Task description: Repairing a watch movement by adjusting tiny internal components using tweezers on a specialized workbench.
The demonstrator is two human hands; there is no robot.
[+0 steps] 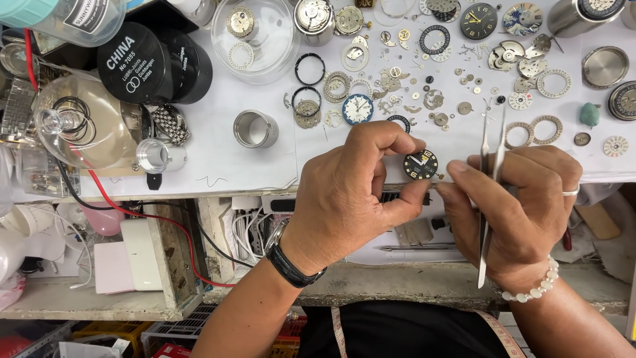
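A person's left hand (354,192) is pinching a small black watch dial (421,164) between thumb and fingers, while the right hand (520,205) is gripping metal tweezers (489,192) just beside it, above a white bench sheet (218,159) strewn with gears, rings and watch movements.

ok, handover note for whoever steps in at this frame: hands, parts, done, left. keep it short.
Left hand: pinches a small black watch dial between thumb and forefinger, face up, held just above the front edge of the white work sheet.
Right hand: grips metal tweezers upright, tips pointing away, not on the dial; its fingers rest close beside the dial.
Parts: gears, rings and other dials lie spread on the sheet beyond the hands, a blue-rimmed white dial among them.
Done: dial picked up, with hands fitted.
Left: cannot tell from this view.
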